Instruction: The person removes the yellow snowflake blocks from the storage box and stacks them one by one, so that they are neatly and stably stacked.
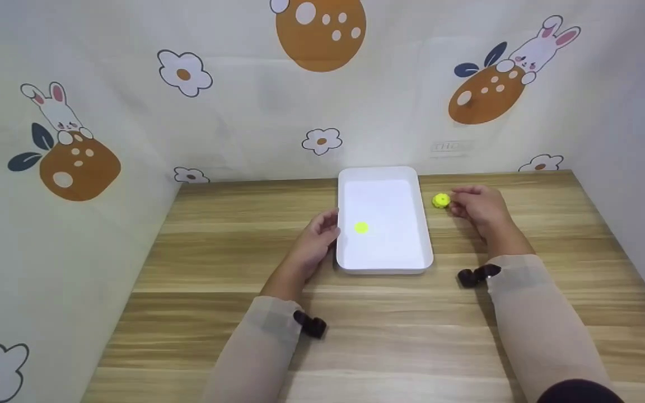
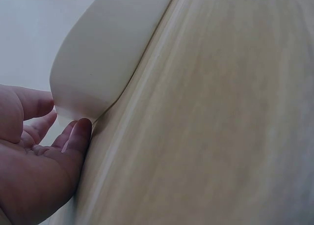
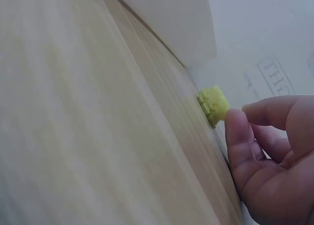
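A shallow white tray lies on the table, with a small flat yellow disc inside it. Beside its left wall is my left hand, fingers bent loosely, fingertips at the tray's outer side. In the left wrist view, that hand's thumb is low by the tray wall. Right of the tray sits a small yellow flower-shaped piece, apparently stacked in layers. The right hand is next to it; its thumb and index tips are close together at the yellow piece's edge, which protrudes beyond them.
The wood-grain table extends on both sides of the tray. A patterned cloth wall stands right behind, and a plain pale wall is on the right. A dark round object shows at the bottom right edge.
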A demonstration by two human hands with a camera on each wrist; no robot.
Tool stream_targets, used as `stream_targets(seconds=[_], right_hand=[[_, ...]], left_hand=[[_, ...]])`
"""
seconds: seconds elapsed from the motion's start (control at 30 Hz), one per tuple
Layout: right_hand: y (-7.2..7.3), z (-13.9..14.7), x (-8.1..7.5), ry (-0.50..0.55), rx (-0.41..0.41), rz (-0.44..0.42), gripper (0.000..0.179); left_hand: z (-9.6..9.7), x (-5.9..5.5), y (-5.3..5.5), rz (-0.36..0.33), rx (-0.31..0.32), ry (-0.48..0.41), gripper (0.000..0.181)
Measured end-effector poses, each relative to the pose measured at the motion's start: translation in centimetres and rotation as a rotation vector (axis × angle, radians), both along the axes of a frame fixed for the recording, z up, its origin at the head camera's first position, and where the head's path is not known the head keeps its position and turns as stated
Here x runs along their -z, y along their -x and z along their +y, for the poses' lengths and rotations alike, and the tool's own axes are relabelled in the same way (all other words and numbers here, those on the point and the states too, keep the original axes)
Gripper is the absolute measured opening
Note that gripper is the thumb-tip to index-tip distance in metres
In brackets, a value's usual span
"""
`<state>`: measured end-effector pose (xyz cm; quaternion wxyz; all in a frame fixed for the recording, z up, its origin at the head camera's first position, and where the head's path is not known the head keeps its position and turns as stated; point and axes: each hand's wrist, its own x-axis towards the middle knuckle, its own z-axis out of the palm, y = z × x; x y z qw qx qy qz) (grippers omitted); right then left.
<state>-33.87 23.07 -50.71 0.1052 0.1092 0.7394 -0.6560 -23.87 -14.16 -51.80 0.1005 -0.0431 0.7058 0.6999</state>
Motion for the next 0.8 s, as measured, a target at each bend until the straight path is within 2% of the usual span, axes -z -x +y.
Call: stream_targets(seconds=[0.2,0.33,0.5,0.63,0.8], right_hand=[[-0.1,-0.5,-0.9,0.060,0.003,0.005,0.044],[-0.7,-1.3,-2.4,0.167,-0.024,0.010,0.029],[-1.5,-3.3,-4.3,0.262,-0.093,0.065,0.010],[-1.9,-5.3,-5.6,0.252,-0.195,0.110,0.011],[-1.8,-7.5,-6.9,0.178,-0.316,0.152,0.021]], left_hand=[[0.0,0.0,0.1,-0.010,-0.004,0.003,0.051],[0.1,-0.1,0.1,-0.008,-0.002,0.000,0.052],[0.1,-0.1,0.1,-0.006,0.000,-0.008,0.052],[0.1,-0.1,0.0,-0.004,0.002,-0.019,0.052],[0.1,-0.1,0.1,-0.001,-0.002,-0.030,0.053]])
